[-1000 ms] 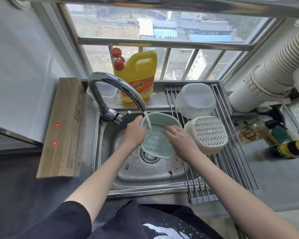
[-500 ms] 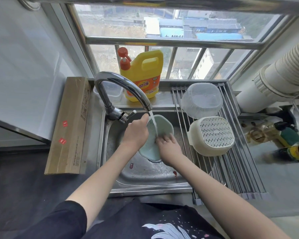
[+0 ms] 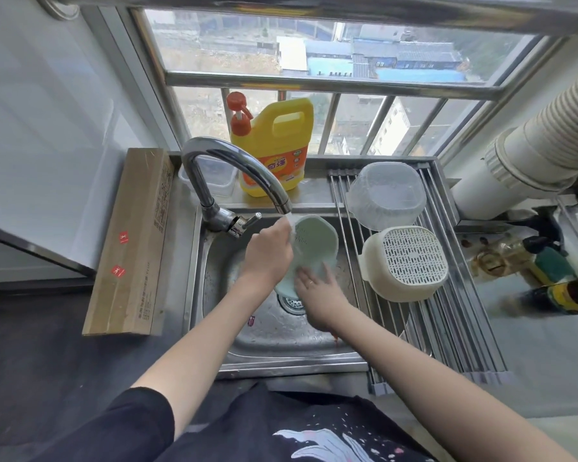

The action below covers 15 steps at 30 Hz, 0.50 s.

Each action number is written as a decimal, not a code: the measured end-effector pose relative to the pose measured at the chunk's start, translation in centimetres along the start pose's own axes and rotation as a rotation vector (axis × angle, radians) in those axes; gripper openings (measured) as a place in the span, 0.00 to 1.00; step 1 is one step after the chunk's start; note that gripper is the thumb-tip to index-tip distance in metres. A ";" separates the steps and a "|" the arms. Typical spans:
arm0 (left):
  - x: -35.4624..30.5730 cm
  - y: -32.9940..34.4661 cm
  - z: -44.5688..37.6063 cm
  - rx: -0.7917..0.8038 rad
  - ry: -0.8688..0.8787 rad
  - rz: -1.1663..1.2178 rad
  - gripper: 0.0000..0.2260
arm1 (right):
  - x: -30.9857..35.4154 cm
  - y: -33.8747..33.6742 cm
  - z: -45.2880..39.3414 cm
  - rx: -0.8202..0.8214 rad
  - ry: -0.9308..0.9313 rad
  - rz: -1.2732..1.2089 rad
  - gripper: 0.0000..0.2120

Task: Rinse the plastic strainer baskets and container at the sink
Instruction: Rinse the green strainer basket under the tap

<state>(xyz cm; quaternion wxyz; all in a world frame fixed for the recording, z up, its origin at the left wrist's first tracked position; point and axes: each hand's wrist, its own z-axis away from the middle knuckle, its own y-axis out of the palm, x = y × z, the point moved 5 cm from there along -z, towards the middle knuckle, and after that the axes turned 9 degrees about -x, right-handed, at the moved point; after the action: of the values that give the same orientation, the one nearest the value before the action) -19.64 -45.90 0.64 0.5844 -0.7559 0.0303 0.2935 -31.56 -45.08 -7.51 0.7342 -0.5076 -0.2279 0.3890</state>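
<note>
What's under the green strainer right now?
The sink drain lies below the green strainer, partly showing at its lower edge. The strainer and right hand cover the rest of it.

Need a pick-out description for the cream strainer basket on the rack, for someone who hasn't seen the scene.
Start at the steel sink under the window; a drying rack of metal rods lies over its right side. Two items sit upside down on it. The cream basket is the nearer one, its base a grid of small holes, unlike the clear container behind it, which has none.
</note>
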 end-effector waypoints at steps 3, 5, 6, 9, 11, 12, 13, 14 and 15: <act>0.6 0.3 0.6 0.023 0.023 -0.011 0.11 | 0.0 0.2 0.1 0.016 -0.038 -0.011 0.32; 1.3 0.5 1.2 0.046 0.022 0.017 0.11 | -1.8 -0.3 -0.3 -0.062 0.020 0.084 0.31; 1.7 0.5 1.3 0.044 0.014 0.040 0.10 | -2.6 -0.5 -0.4 -0.082 0.041 0.127 0.32; 1.9 0.0 0.9 -0.012 -0.014 0.088 0.08 | -2.7 -0.5 -0.4 -0.097 0.059 0.153 0.36; 1.5 -0.2 0.7 -0.042 -0.020 0.097 0.11 | -1.0 -0.1 -0.1 -0.060 0.013 0.078 0.38; 1.4 -0.2 0.7 -0.048 -0.017 0.095 0.11 | -0.1 0.4 0.0 -0.036 -0.027 0.015 0.37; 1.3 -0.1 0.7 -0.049 -0.012 0.090 0.11 | 0.7 0.7 0.1 -0.019 -0.065 -0.064 0.33; 1.4 0.1 0.8 -0.048 -0.011 0.089 0.10 | 1.0 0.7 0.1 -0.002 -0.068 -0.183 0.29; 1.7 0.4 1.0 -0.046 -0.019 0.099 0.10 | 0.9 0.5 0.0 0.022 -0.035 -0.339 0.25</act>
<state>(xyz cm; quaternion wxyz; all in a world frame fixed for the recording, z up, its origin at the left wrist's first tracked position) -18.83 -44.62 -0.65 0.5518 -0.7639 0.0555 0.3299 -31.25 -44.28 -8.04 0.7908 -0.4468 -0.3190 0.2708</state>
